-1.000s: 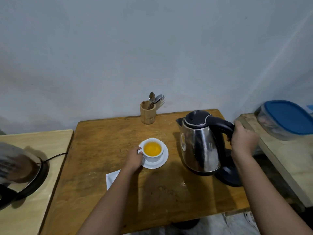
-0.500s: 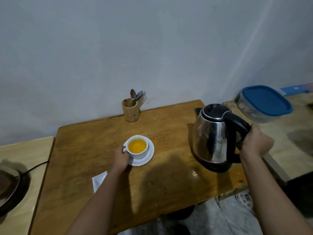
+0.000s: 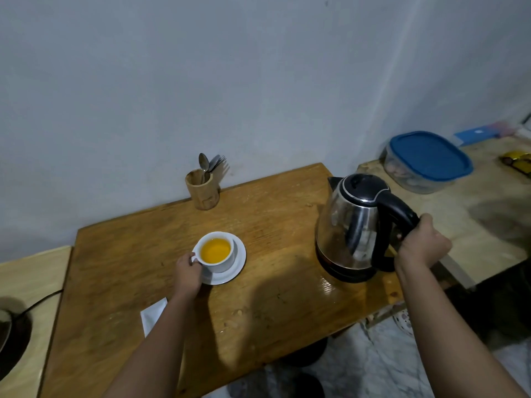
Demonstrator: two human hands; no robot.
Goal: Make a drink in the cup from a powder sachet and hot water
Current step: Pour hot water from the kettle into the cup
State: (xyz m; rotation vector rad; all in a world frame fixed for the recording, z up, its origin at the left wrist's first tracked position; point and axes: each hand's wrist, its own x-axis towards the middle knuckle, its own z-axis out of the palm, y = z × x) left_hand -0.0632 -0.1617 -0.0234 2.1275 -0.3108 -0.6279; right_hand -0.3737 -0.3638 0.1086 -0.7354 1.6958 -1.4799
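A white cup (image 3: 219, 261) holding orange liquid stands on a white saucer (image 3: 237, 264) in the middle of the wooden table (image 3: 273, 305). My left hand (image 3: 188, 272) grips the cup's handle at its left side. To the right, a steel kettle (image 3: 352, 228) with a black lid stands upright on its black base near the table's right edge. My right hand (image 3: 421, 245) is closed around the kettle's black handle. A white sachet (image 3: 152, 314) lies flat near the front, partly hidden by my left forearm.
A wooden holder (image 3: 202, 191) with a spoon and forks stands at the back edge by the wall. On the lighter counter at right sits a tub with a blue lid (image 3: 428, 159). At far left, a dark round appliance (image 3: 11, 337) with a cable rests on another surface.
The view has swung to the right, so the cup and kettle sit further left and lower in frame. The kettle has settled onto its base. Both hands keep their holds.
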